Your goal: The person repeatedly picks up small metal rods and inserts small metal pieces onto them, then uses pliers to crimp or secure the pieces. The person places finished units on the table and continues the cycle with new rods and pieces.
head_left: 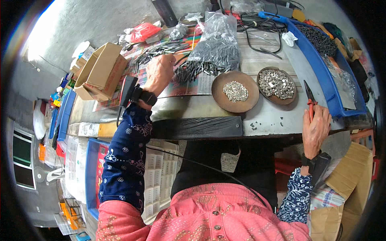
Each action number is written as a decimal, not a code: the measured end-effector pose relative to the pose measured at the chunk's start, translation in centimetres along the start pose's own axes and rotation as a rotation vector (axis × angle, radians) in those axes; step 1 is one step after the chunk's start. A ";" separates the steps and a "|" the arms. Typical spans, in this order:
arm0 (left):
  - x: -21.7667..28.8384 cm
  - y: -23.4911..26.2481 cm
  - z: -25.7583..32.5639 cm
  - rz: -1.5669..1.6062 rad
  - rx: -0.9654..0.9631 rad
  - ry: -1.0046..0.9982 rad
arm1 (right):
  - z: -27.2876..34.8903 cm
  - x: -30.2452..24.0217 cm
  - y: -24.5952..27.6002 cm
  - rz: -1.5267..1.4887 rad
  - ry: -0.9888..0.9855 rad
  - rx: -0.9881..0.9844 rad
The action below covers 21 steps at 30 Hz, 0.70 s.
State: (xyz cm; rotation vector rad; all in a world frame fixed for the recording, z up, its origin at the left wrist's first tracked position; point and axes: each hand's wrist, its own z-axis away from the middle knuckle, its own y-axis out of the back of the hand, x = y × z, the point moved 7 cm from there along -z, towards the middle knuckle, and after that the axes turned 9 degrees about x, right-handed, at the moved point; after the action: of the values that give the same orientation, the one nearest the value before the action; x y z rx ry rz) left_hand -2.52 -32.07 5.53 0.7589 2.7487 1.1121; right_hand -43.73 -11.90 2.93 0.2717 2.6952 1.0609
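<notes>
- Right hand (317,129) grips pliers (309,93) near the blue tray (353,111): likely rigid, best held by the handles (311,103).
- Left hand (160,72) curls beside black strips (194,72), probably light; any pinch cannot be told.

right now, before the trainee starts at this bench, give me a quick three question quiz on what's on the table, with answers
1. Which hand holds the red-handled pliers?
2. What lies in the left brown dish? A: black strips. B: thin silver pieces. C: red beads.
3. True or false: the big clear plastic bag sits inside that dish.

Key:
1. The right hand.
2. B, thin silver pieces.
3. False; the big clear plastic bag lies on the table beyond the dish.
</notes>
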 end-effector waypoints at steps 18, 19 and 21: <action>-1.3 -6.2 -2.1 -0.202 -0.169 0.017 | -2.1 0.1 -1.8 0.147 0.004 0.002; -1.5 -5.8 -2.0 -0.166 -0.173 0.038 | -2.2 0.4 -2.2 0.173 -0.029 -0.034; -1.3 -4.5 -1.5 -0.143 -0.108 0.072 | -2.4 0.3 -2.2 0.158 -0.006 -0.011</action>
State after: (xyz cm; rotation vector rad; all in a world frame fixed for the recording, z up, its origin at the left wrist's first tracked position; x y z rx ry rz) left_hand -3.66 -36.38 3.42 0.5107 2.7228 1.2684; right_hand -44.86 -14.98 3.12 0.4923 2.6989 1.1148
